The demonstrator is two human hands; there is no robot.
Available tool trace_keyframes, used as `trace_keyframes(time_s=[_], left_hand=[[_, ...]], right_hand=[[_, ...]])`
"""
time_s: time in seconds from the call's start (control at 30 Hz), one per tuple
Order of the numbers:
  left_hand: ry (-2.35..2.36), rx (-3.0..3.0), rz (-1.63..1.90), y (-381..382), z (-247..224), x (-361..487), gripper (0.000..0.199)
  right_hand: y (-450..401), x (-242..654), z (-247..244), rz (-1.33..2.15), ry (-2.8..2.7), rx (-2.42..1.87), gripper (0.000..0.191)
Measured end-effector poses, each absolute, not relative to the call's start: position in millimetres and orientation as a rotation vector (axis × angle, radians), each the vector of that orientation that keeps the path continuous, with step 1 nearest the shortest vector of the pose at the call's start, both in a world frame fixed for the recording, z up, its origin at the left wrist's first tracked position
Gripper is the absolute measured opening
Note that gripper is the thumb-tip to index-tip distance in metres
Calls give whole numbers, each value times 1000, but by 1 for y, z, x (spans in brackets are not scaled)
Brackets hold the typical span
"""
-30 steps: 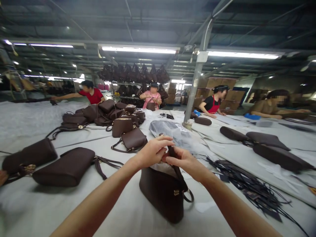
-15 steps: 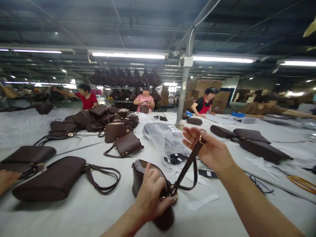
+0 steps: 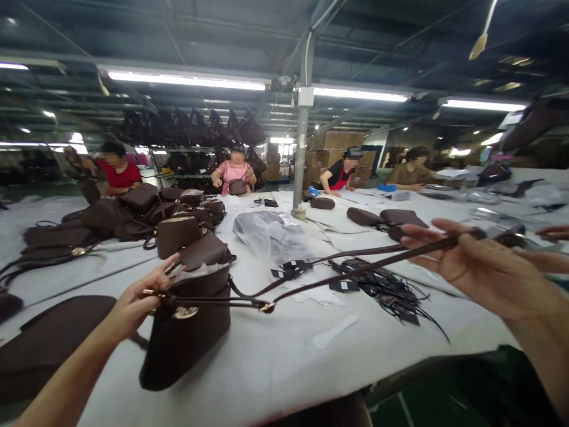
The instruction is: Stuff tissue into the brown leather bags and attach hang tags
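Observation:
A dark brown bag [image 3: 195,329] with plastic showing in its open top stands tilted in front of me. My left hand [image 3: 140,302] pinches the strap and its metal fitting at the bag's left side. From the bag the long brown strap [image 3: 338,277] runs taut to the right, through a small gold ring [image 3: 267,308]. My right hand [image 3: 466,261] holds the strap's far end, with the thumb pressed on it and the other fingers partly spread.
Black tags with cords [image 3: 391,290] lie beneath the strap. Behind are a plastic bag [image 3: 267,231], a post [image 3: 301,130] and piled brown bags [image 3: 106,219]. The table's front edge [image 3: 400,375] is at lower right. Several people work around; another person's hand [image 3: 553,232] is at far right.
My right hand has moved right, drawing the strap out long. My left hand has shifted from the bag's front to its left side. The bag stands more upright, and the view has turned right.

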State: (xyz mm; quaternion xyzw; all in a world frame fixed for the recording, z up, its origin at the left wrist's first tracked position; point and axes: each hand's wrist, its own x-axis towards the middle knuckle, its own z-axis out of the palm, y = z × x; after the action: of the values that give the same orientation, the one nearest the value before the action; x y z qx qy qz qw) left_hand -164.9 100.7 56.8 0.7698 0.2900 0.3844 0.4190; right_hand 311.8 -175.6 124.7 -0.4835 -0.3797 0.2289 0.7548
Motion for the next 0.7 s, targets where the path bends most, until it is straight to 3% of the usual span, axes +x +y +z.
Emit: trace_keyframes(time_s=[0.1,0.2,0.3,0.43,0.57,0.7], left_hand=[[585,1609,1078,105,33,-165,41],[725,1437,1082,112,4,-162,51],[915,1402,1084,122,-17,-160,53],[1124,1296,1077,127,-30,-158,50],[1133,1305,1203,123,-39,-160,51],[1224,1723,1304,114,-49,-170,33]], right_hand=[[-190,304,72,942,-900,-1274,34],[-188,301,19,1319,-1110,-1868,34],[-163,316,-12,790,-1392,-2505,30],[-103,343,-33,179,-1434,-2601,29],[-52,349,-61,-75,-1511,-2582,30],[-41,358,-68,-166,-1417,-2606,25]])
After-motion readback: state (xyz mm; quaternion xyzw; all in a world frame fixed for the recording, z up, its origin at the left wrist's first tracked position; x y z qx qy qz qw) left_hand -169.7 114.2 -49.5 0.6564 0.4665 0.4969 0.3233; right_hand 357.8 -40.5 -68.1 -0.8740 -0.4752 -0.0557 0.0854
